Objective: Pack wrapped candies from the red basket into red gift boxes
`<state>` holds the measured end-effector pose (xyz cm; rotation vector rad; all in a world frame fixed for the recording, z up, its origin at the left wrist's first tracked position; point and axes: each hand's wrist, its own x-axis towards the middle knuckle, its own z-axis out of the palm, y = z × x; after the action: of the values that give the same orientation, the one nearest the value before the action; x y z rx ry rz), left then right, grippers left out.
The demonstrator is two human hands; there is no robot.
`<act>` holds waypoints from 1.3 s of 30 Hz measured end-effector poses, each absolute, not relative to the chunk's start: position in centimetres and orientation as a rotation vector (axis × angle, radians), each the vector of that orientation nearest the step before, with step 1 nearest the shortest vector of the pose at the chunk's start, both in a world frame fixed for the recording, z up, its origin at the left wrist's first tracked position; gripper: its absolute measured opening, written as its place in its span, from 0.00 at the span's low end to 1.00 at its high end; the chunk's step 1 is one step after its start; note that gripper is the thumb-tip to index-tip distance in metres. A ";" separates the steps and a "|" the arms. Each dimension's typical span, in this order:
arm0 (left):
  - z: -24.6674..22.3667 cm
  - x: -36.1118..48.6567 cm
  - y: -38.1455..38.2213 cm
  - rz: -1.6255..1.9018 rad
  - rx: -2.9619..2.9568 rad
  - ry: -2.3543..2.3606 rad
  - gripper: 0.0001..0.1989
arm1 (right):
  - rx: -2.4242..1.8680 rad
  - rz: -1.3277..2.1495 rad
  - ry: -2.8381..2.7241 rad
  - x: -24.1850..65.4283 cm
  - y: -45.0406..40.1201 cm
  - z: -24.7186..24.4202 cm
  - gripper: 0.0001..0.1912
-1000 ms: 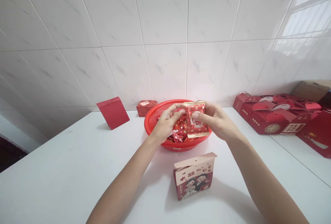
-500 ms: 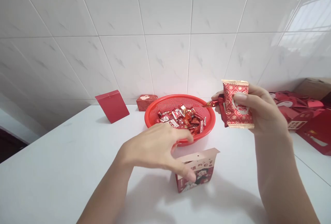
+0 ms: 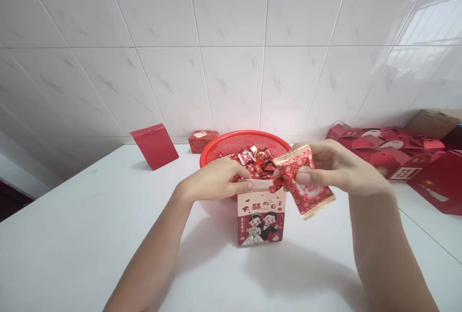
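A small paper gift box with a cartoon bride and groom on its front stands upright on the white table. My left hand pinches the left side of its top edge between thumb and fingers. My right hand grips a red and gold candy packet, tilted, beside the box's upper right. Smaller red wrapped sweets poke out from the same fingers, at the box's top edge. Behind the box sits a red plastic basket holding many wrapped sweets, partly hidden by my hands.
A plain red box stands at the back left, and a small patterned red box is by the tiled wall. Several folded red gift boxes are piled at the right, with a brown carton behind them.
My left hand has taken hold of the gift box's top, and the box now faces me more squarely. My right hand has brought the packet and sweets left and down to it.
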<state>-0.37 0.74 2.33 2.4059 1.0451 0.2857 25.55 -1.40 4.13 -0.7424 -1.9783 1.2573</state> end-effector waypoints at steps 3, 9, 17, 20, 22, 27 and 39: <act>2.1 -0.4 0.8 0.339 2.341 1.040 0.22 | -0.734 1.255 -2.106 24.6 -0.8 3.7 0.07; 1.9 -0.6 1.4 0.295 2.297 0.983 0.23 | -0.851 1.154 -2.228 23.4 -0.2 2.5 0.05; 2.0 -0.7 1.7 0.214 2.248 0.992 0.22 | -0.787 1.088 -2.246 23.6 -0.1 2.7 0.09; 2.0 -0.8 1.6 0.224 2.218 0.980 0.23 | -0.762 1.115 -2.138 24.1 -0.4 3.0 0.10; 2.0 -0.8 1.5 0.213 2.216 0.977 0.22 | -0.760 1.168 -2.119 24.4 -0.6 3.1 0.11; 2.0 -0.8 1.4 0.265 2.242 1.052 0.18 | -0.796 1.199 -2.209 24.8 -0.5 3.0 0.15; 3.1 0.4 -1.9 0.746 2.139 0.811 0.17 | -0.921 1.258 -2.142 24.9 1.8 2.3 0.07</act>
<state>0.45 -1.94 3.08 2.1391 0.8111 0.7465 24.88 1.83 2.29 -0.9206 -2.1422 1.2583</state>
